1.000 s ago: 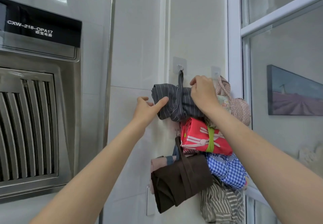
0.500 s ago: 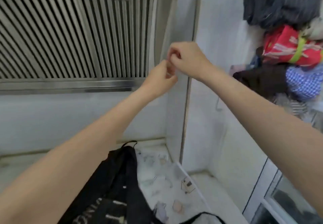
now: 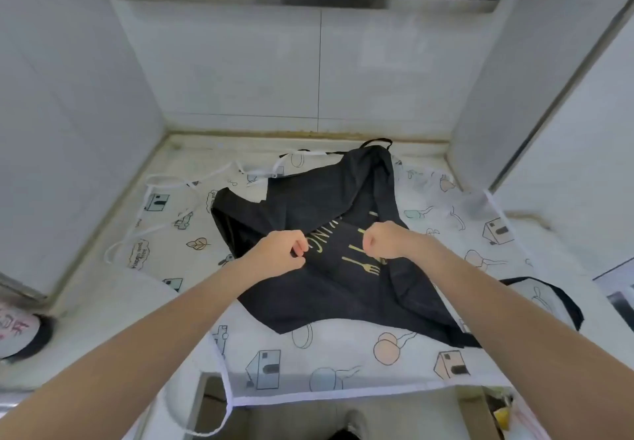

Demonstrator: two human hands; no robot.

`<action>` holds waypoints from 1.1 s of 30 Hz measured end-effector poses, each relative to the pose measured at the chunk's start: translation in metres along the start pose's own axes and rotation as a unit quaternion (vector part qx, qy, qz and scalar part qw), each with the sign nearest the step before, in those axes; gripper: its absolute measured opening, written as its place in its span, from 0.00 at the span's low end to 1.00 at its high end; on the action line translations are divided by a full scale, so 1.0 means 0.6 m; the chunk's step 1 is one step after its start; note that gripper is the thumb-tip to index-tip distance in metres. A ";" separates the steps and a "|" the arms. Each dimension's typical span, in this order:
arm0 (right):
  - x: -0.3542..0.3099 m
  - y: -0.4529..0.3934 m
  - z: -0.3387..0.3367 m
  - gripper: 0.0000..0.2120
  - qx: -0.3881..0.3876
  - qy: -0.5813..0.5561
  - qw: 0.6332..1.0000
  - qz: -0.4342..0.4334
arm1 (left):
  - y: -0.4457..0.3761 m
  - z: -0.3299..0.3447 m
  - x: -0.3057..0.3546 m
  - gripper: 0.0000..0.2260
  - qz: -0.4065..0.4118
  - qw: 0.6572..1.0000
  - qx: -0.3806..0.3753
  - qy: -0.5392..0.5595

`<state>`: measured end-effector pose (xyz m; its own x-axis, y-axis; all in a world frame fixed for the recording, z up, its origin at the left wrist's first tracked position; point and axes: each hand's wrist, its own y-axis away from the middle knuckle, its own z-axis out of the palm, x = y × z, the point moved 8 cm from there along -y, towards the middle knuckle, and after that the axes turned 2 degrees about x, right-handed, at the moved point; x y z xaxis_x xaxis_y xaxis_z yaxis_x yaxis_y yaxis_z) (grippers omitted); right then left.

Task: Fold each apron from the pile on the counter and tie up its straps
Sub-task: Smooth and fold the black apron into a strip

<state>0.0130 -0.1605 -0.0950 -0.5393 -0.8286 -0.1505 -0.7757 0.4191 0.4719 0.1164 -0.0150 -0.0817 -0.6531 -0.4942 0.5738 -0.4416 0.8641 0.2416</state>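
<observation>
Over black apron [image 3: 308,213], hands [image 3: 284,251] [image 3: 384,240] lowered from wall hooks

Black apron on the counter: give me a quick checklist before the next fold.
1. Black apron lies on top of the white printed apron: ok.
2. Black apron spread flat: not ok, crumpled.
3. Left hand gripping fabric: cannot tell, fingers curled.
4. Right hand gripping fabric: cannot tell.
5. Black neck strap free at the back wall: ok.
6. White straps clear of the black apron: ok, loose at left.
</observation>
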 end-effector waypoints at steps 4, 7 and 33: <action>0.087 -0.007 0.086 0.18 -0.012 -0.076 0.986 0.145 | -0.006 0.056 0.003 0.11 0.022 0.999 -0.038 0.000; 0.158 0.008 0.151 0.31 0.000 -0.199 0.950 0.242 | -0.020 0.099 0.020 0.10 0.021 0.997 -0.072 0.030; -0.077 0.103 -0.521 0.06 0.345 -0.467 0.814 -0.025 | -0.004 -0.493 0.195 0.12 -0.015 0.925 0.164 -0.343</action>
<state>0.0923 -0.2121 0.2125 -0.2664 -0.3426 -0.9009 -0.6303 0.7691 -0.1060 0.2231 -0.0468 0.2159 -0.8247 -0.5587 -0.0878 -0.5549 0.8294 -0.0647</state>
